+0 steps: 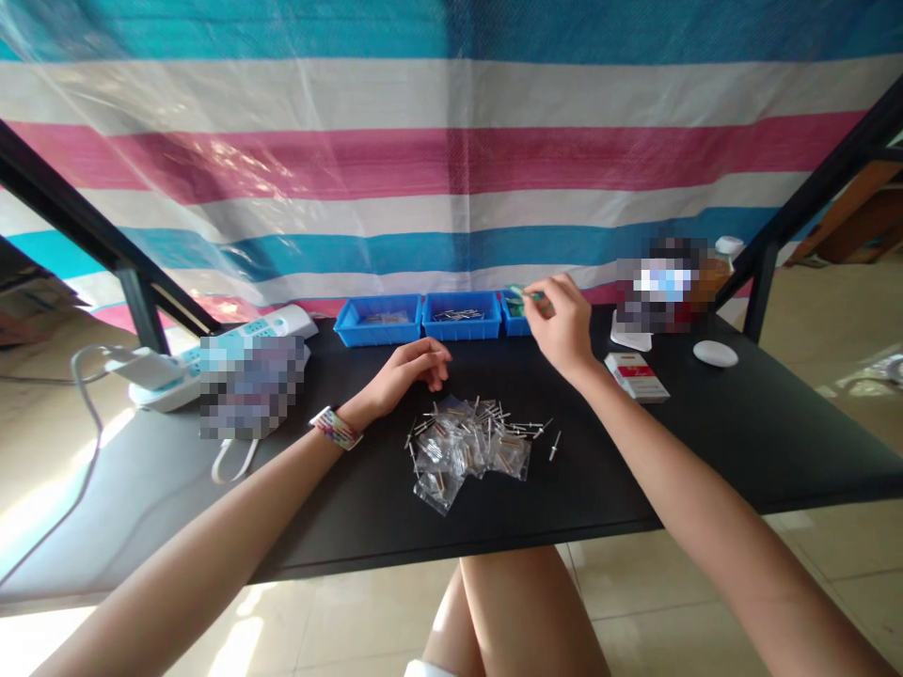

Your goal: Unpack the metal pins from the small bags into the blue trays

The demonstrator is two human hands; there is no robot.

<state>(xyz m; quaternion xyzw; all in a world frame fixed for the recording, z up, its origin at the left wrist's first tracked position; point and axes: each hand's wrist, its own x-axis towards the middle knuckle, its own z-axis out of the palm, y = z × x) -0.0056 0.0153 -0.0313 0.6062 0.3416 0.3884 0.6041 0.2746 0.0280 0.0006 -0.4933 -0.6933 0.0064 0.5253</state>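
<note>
Over the right-hand blue bin [514, 325], my right hand [562, 324] is closed in a pinch on a small green item [529, 295]. Its exact kind is unclear; more green shows in the bin behind the fingers. My left hand [405, 374] rests on the tabletop, fingers curled in, with nothing visible in them. Between my forearms lies a pile of metal pop rivets [486, 418], mixed with small clear plastic bags [462, 456]. One loose rivet [555, 445] lies just right of the pile. The middle blue bin [462, 329] holds rivets, and the left blue bin [377, 335] holds clear bags.
At the left are a power strip [282, 322] with a plugged-in white charger [145, 369] and a blurred object [255, 387]. On the right are a red and white box [637, 378], a white oval object [715, 354] and a blurred item on a stand [631, 334]. Striped sheeting [353, 160] hangs behind.
</note>
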